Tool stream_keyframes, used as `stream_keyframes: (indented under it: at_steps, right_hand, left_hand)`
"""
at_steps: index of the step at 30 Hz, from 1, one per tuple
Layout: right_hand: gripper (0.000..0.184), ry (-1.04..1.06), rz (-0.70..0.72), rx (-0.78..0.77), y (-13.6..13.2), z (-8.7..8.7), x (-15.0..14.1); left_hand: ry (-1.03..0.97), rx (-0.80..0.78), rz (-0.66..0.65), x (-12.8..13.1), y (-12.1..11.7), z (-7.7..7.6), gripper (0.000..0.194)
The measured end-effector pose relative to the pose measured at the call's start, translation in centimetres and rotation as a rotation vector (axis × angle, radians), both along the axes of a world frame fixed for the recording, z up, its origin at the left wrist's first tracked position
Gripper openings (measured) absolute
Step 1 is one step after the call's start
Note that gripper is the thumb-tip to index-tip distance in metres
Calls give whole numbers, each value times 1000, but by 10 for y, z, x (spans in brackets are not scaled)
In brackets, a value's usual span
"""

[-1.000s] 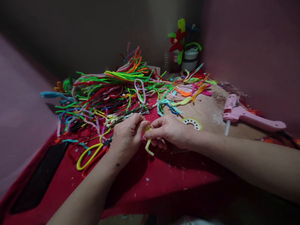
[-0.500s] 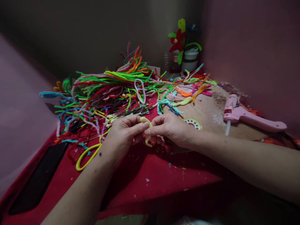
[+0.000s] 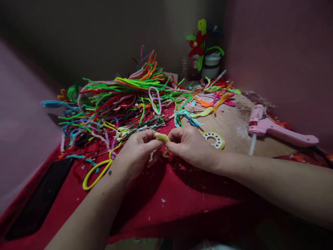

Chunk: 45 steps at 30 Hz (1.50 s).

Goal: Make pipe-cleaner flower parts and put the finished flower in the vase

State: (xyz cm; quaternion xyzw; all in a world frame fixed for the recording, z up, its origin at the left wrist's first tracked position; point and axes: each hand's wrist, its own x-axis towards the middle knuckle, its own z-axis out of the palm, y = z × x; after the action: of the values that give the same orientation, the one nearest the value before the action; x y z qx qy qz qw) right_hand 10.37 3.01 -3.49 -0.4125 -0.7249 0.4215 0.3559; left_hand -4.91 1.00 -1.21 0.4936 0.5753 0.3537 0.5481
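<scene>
A short, pale yellow pipe cleaner piece (image 3: pixel 162 137) is stretched between my two hands over the red cloth (image 3: pixel 182 211). My left hand (image 3: pixel 142 147) pinches its left end between thumb and forefinger. Thumb and forefinger of my right hand (image 3: pixel 186 144) close on its other end. A small curl of the same pale yellow hangs just below the fingertips; how it joins the piece is hidden. Beside my right hand lies a roll of tape (image 3: pixel 218 141), partly covered by the hand. Yellow scissor-like handles (image 3: pixel 90 178) rest by my left wrist.
A big heap of coloured pipe cleaners (image 3: pixel 111 100) spreads behind my hands. To the right, a pink glue gun (image 3: pixel 278 130) stands on a brown board (image 3: pixel 231 121). A black phone-like slab (image 3: pixel 39 201) lies at left. Pipe cleaner flowers (image 3: pixel 199 44) rise near a lidded cup (image 3: pixel 211 66).
The pale yellow piece has turned from nearly upright to nearly level between my fingertips. My right hand has shifted slightly, and more of the tape roll shows.
</scene>
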Motion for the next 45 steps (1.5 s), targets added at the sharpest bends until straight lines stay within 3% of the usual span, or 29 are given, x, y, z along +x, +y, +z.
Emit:
stream_keyframes:
  at_steps: [3, 6, 11, 14, 20, 24, 33, 37, 41, 45]
  right_hand:
    - [15, -43, -8, 118, -3, -3, 0]
    - [13, -28, 3, 83, -4, -2, -1]
    - [10, 173, 132, -418, 2, 1, -1]
    - [10, 317, 257, -576, 7, -4, 1]
    - [11, 435, 348, -674, 9, -12, 3]
    - [9, 415, 294, -708, 10, -6, 3]
    - [14, 410, 185, -622, 7, -2, 2]
    - [13, 384, 170, -606, 5, -4, 1]
    - [11, 370, 180, -603, 5, -5, 0]
    - [11, 380, 206, -634, 5, -2, 1]
  left_hand:
    - [-36, -22, 22, 1, -1, -3, 4]
    - [-114, -58, 18, 1, -2, -3, 6]
    - [-179, -106, -41, -2, -3, -1, 6]
    - [-153, -67, -83, -5, -2, 2, 7]
    - [-27, 106, -130, -9, -1, 7, 7]
    - [86, 189, -151, -10, -1, 7, 6]
    - [-197, 70, -86, -10, 2, 4, 17]
    - [43, 263, -4, -1, -2, 3, 12]
    - [374, 565, 79, 5, -7, 0, 5]
    - [567, 844, 49, 6, -10, -3, 7]
